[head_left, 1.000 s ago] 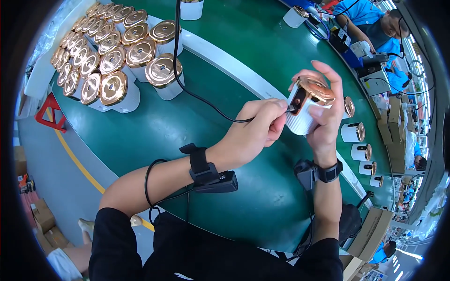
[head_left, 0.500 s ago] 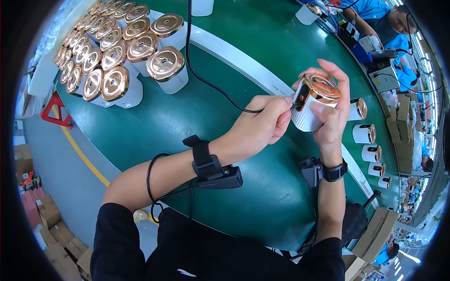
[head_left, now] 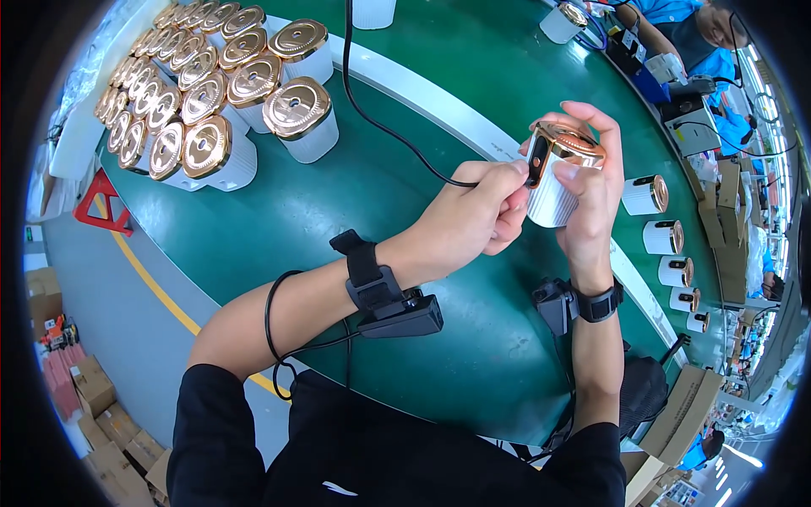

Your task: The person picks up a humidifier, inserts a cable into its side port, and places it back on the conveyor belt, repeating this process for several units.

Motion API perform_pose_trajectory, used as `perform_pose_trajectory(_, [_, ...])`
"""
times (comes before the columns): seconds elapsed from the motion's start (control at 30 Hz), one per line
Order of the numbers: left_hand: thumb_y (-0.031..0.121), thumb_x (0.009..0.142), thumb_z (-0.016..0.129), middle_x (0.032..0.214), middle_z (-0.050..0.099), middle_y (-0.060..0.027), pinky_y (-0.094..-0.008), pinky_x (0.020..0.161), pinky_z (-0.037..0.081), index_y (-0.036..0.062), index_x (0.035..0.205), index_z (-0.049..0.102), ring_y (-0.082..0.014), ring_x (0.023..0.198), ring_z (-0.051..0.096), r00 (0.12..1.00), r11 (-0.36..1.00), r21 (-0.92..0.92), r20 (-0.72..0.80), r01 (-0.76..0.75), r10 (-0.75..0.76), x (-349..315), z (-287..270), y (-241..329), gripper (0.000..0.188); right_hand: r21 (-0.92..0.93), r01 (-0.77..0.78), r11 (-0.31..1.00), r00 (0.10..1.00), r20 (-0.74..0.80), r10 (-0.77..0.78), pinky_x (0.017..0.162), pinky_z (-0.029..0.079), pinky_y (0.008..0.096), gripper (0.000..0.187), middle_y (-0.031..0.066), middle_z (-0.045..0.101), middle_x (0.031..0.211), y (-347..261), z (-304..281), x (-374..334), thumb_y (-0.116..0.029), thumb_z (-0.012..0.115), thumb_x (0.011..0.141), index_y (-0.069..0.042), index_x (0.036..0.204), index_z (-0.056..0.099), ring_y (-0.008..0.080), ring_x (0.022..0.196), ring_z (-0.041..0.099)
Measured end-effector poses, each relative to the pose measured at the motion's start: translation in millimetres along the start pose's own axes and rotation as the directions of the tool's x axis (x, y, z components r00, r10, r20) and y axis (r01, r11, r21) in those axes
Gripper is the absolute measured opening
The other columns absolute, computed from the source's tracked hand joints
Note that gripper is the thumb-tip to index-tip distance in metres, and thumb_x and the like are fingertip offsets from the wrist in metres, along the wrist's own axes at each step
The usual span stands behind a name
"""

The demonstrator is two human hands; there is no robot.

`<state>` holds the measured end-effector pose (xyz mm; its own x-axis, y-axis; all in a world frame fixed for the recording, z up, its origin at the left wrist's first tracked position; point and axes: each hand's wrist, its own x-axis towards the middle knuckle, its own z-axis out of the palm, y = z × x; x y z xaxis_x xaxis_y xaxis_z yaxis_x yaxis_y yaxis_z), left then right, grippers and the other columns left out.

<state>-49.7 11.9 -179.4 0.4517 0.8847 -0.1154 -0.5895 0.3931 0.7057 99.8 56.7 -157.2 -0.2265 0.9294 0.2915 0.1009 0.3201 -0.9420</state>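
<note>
Pinching the end of a smooth black cable [head_left: 397, 139] between thumb and fingers of the left hand [head_left: 473, 203], right at the dark glossy panel of a canister [head_left: 553, 203]; too covered by fingertips to tell if plugged in. Gripping that canister in the curled right hand [head_left: 594, 203], thumb across the side, above the surface [head_left: 296, 245] and right of centre. White and finely ribbed in the body, rounded-square on top, capped in mirror-bright rose gold with circular relief. Smooth, green and faintly shiny underneath; crowded at upper left with matching canisters [head_left: 296, 118], crossed by a pale strip [head_left: 422, 89]. Bordered at left by grey floor [head_left: 110, 296] with a yellow line [head_left: 156, 291], at lower right by cardboard [head_left: 680, 414].
</note>
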Motion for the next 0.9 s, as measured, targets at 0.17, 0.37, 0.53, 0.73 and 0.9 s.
perform_pose_trajectory(0.17, [0.031, 0.101, 0.037, 0.052, 0.029, 0.0018, -0.027, 0.041, 0.019, 0.0103, 0.067, 0.033, -0.0077, 0.044, 0.023, 0.998, 0.999, -0.009, 0.04, 0.051, -0.05, 2.6, -0.1, -2.1, 0.04, 0.072, -0.086, 0.994, 0.996, 0.015, 0.086, 0.078, 0.053, 0.0348, 0.056, 0.0187, 0.058, 0.108, 0.9, -5.7, 0.8, -0.017, 0.054, 0.071, 0.001, 0.122, 0.042, 0.0253, 0.088, 0.063])
perform_pose_trajectory(0.37, [0.031, 0.102, 0.037, 0.051, 0.025, 0.0023, -0.0272, 0.042, 0.016, 0.0116, 0.07, 0.033, -0.008, 0.043, 0.021, 0.995, 0.991, -0.085, 0.034, 0.101, -0.099, 12.3, 2.1, -2.4, 0.037, -0.141, 0.034, 0.989, 0.997, 0.077, -0.024, 0.077, 0.051, 0.0301, 0.041, 0.0124, 0.06, 0.103, 7.6, -26.8, 10.0, -0.01, 0.057, 0.075, -0.001, 0.114, 0.048, 0.0186, 0.086, 0.062])
perform_pose_trajectory(0.53, [0.03, 0.101, 0.038, 0.05, 0.023, 0.0022, -0.027, 0.042, 0.015, 0.0131, 0.071, 0.034, -0.0086, 0.043, 0.02, 0.995, 0.996, -0.081, -0.087, 0.033, -0.04, 26.2, 3.6, 8.4, 0.035, -0.382, 0.075, 0.921, 0.949, -0.256, -0.183, 0.074, 0.049, 0.0278, 0.029, 0.0092, 0.06, 0.099, 33.9, -121.8, 47.8, -0.011, 0.067, 0.078, -0.002, 0.102, 0.053, 0.015, 0.083, 0.06])
perform_pose_trajectory(0.73, [0.029, 0.1, 0.039, 0.049, 0.023, 0.0015, -0.0273, 0.042, 0.016, 0.0134, 0.071, 0.034, -0.0092, 0.042, 0.021, 0.982, 0.991, -0.126, -0.174, 0.048, -0.069, 29.9, 6.6, 17.0, 0.033, -0.922, -0.128, 0.365, 0.974, -0.185, -0.127, 0.082, 0.046, 0.0354, 0.035, 0.0141, 0.059, 0.097, 29.0, -153.3, 60.6, -0.025, 0.075, 0.078, -0.002, 0.093, 0.053, 0.0239, 0.094, 0.057])
perform_pose_trajectory(0.9, [0.028, 0.098, 0.041, 0.049, 0.025, 0.0011, -0.0272, 0.041, 0.017, 0.0133, 0.069, 0.034, -0.0094, 0.041, 0.023, 0.972, 0.991, -0.111, -0.215, 0.076, -0.098, 24.2, -4.6, 16.8, 0.033, -0.94, 0.139, 0.311, 0.89, -0.019, -0.456, 0.093, 0.041, 0.0415, 0.049, 0.0221, 0.054, 0.113, 24.9, -84.2, 98.9, -0.034, 0.077, 0.076, 0.001, 0.102, 0.054, 0.0351, 0.109, 0.05])
